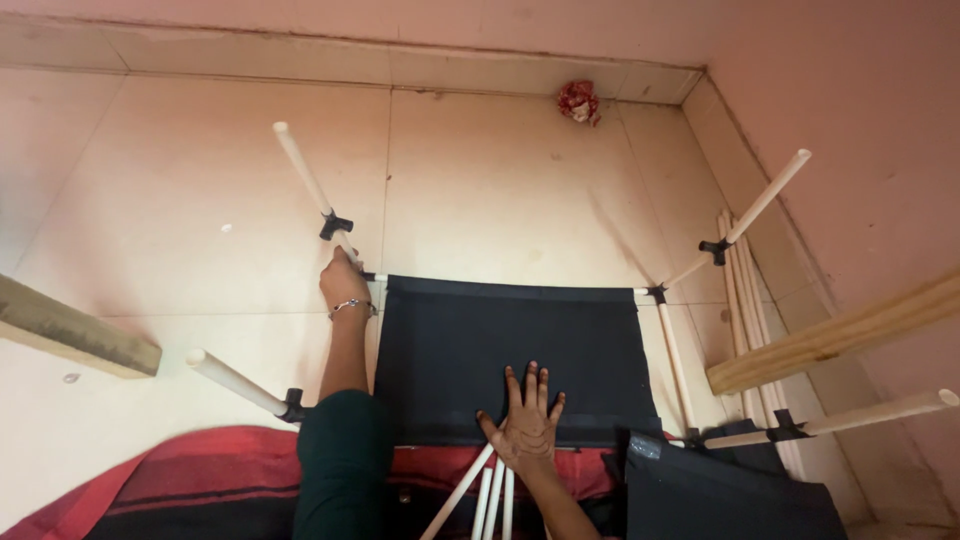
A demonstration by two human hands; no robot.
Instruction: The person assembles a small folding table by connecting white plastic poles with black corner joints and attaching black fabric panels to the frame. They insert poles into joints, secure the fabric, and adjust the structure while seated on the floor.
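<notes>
A: Item one, frame?
B: I log the fabric shelf (510,345) in the middle, on the floor (200,200). My left hand (343,280) grips the far-left upright rod (312,190); my right hand (528,425) lies flat on the shelf's near edge.

A: Surroundings?
B: Loose rods (490,500) just beneath that hand, a rod bundle (745,300) along the right wall, crumpled scrap (579,101) in the far corner.

Matt black woven cloth panel (510,345) at centre; smooth pale wooden rods (305,180) joined by black plastic connectors (335,225); glossy beige floor tiles (180,200); rough bare wooden planks (75,330) at both edges.
</notes>
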